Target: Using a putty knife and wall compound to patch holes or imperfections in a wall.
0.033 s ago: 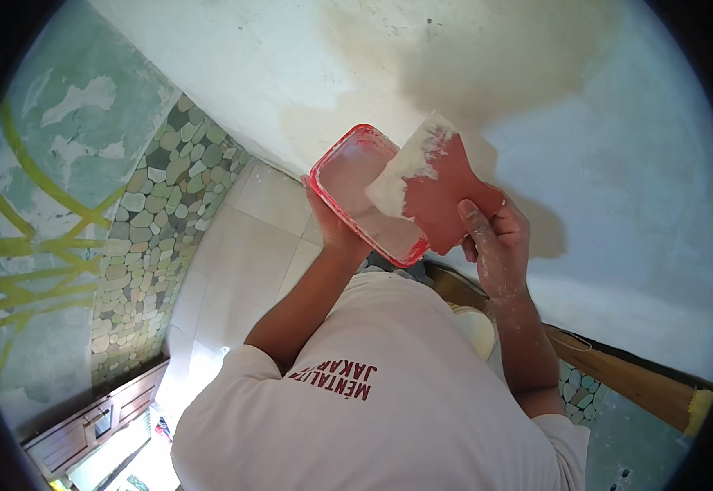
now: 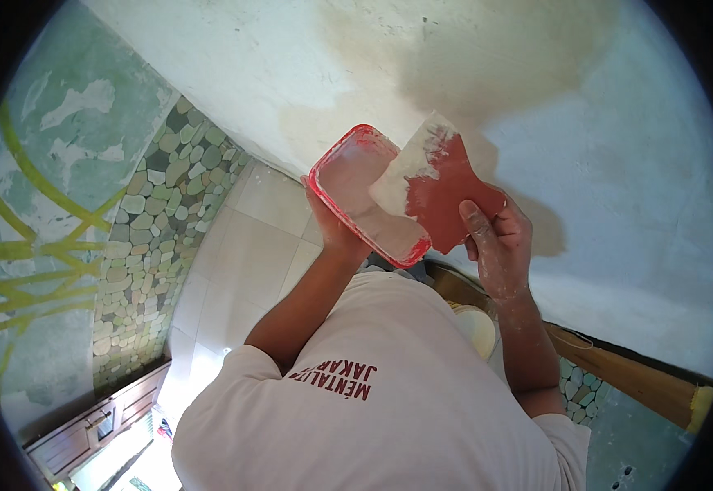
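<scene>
My left hand point(image 2: 334, 227) is closed round the underside and near side of a shallow red rectangular tray point(image 2: 412, 256), its fingers mostly hidden behind it. Pale putty point(image 2: 350, 182) coats the tray's inside, and smears cover its rim. Between thumb and fingers, my right hand point(image 2: 503, 247) grips a red putty spreader point(image 2: 445, 190) by its narrow end. Wet putty covers the spreader's broad edge, which overlaps the tray's right side in view; whether they touch I cannot tell. Dried splashes whiten my right hand and forearm.
A pale wall point(image 2: 585, 155) with damp-looking beige patches rises just ahead. At left, a pebble-tiled strip point(image 2: 148, 213) borders a green wall with yellow-green bands. Below right are a wooden beam point(image 2: 618, 370) and a cream round container point(image 2: 476, 331). A wooden door point(image 2: 103, 417) shows lower left.
The spreader and my right hand have shifted very slightly to the right. My left hand and the tray stay practically in place.
</scene>
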Demonstrator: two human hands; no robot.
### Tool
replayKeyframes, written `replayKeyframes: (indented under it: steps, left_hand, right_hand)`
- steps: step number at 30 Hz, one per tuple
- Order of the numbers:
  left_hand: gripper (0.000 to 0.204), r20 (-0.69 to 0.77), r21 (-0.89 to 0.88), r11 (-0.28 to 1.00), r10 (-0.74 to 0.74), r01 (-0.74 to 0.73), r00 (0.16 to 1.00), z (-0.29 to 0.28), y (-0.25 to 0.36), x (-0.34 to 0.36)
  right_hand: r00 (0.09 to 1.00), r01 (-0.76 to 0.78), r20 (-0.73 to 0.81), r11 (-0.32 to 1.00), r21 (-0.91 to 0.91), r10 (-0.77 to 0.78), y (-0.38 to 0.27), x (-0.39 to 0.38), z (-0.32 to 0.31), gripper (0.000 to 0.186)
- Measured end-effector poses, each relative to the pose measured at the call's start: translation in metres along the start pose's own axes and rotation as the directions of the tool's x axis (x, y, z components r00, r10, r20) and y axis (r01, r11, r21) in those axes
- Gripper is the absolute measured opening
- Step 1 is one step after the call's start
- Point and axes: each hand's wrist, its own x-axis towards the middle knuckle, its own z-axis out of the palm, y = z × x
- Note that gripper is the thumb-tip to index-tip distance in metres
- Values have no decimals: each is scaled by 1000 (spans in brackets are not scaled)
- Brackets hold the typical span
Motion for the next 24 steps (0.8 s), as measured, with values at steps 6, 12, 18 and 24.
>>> replayKeyframes:
  steps: [6,12,18,24]
  left_hand:
    - [82,2,95,993,-65,65,998,15,-7,-4]
    - [79,5,156,984,-91,89,996,14,-19,-5]
    - [78,-19,136,983,-121,123,992,15,-25,-7]
    - [78,-45,124,977,-167,171,985,22,-31,-8]
  right_hand:
    - [992,121,102,849,-515,-79,-11,-17,-7,24]
    - [989,108,142,854,-509,-41,-11,-25,-11,24]
    - [992,-17,119,974,-224,44,0,-29,-15,22]
    - [983,-26,176,994,-104,44,9,-33,-24,24]
